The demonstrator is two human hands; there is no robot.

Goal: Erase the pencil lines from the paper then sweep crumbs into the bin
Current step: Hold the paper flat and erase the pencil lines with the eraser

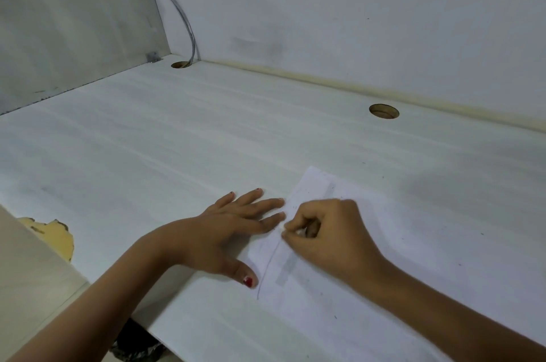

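Note:
A white sheet of paper (393, 243) lies on the white desk (177, 140), near its front edge. A thin pencil line (270, 264) runs along the sheet's left side, beside a grey smudged band (288, 268). My left hand (227, 228) lies flat with spread fingers, its fingertips and thumb pressing the paper's left edge. My right hand (328, 234) is curled and pinches a small eraser (301, 232) against the paper at the upper end of the line; most of the eraser is hidden by my fingers. Tiny dark crumbs dot the sheet.
Two round cable holes (383, 111) (181, 64) sit near the back wall, a grey cable (183, 13) dropping into the left one. A side panel rises at left. The desk's laminate is chipped at the left front (56, 236). A dark crumpled bag (137, 347) shows below the desk edge.

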